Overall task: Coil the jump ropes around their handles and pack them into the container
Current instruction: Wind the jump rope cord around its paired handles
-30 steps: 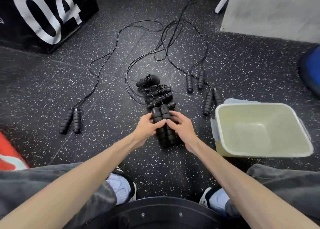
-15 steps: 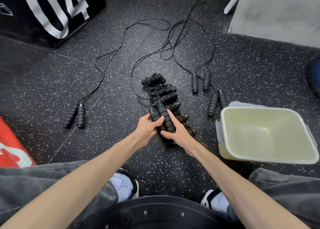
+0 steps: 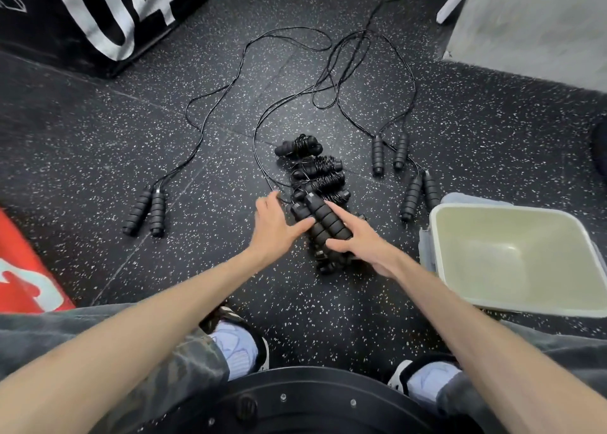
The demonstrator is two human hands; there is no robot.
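Bare forearms, no sleeves showing. Grey trousers (image 3: 98, 341), mottled near the left knee. Pale blue socks (image 3: 235, 345) in black-and-white shoes (image 3: 262, 354). A black rounded rig with small screws (image 3: 295, 404) sits nearest.

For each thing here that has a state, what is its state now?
Pale green plastic container: open, empty.
Black foam handle pair: held by right hand, rope uncoiled.
Left hand: open, touching it.
Coiled black ropes: bundled, on floor.
Three other ropes: uncoiled.
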